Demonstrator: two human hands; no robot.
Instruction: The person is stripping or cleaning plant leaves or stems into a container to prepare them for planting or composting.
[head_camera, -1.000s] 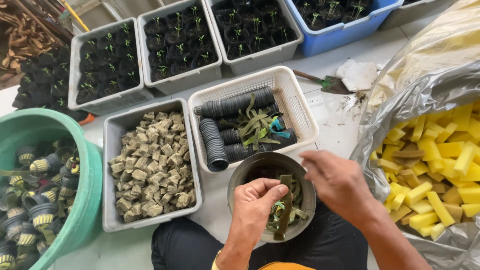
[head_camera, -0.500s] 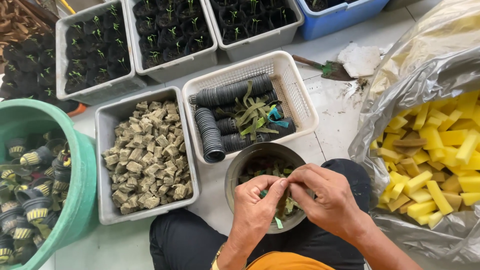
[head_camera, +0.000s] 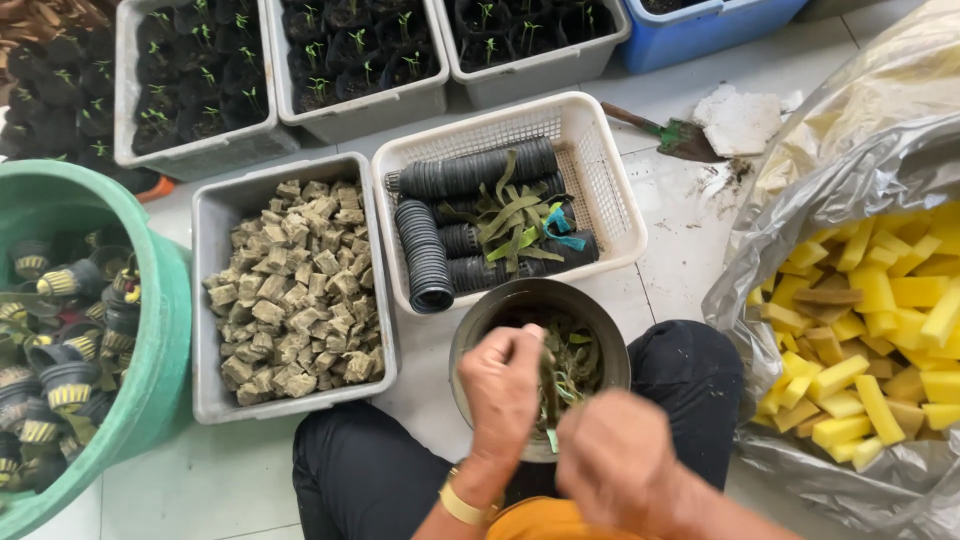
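A round metal bowl (head_camera: 602, 312) holding green plant pieces stands on the floor between my knees. My left hand (head_camera: 503, 388) hovers over its left half, fingers closed on a thin green seedling (head_camera: 551, 398) that hangs down from them. Just below the bowl and closer to my body is my right hand (head_camera: 615, 458), blurred, with its fingers curled. Whether it holds anything is hidden. A yellow band (head_camera: 462, 508) is on my left wrist.
Beyond the bowl, a white basket (head_camera: 603, 170) holds stacked black net pots and green leaves. A grey tray (head_camera: 208, 300) of brownish cubes lies left, beside a green tub (head_camera: 165, 330) of filled pots. A bag of yellow foam strips (head_camera: 870, 300) is right. Seedling trays (head_camera: 360, 105) and a trowel (head_camera: 682, 136) lie further back.
Both hands met over the bowl half a second ago. Now my right hand has pulled back toward my body while the left stays over the bowl with the seedling.
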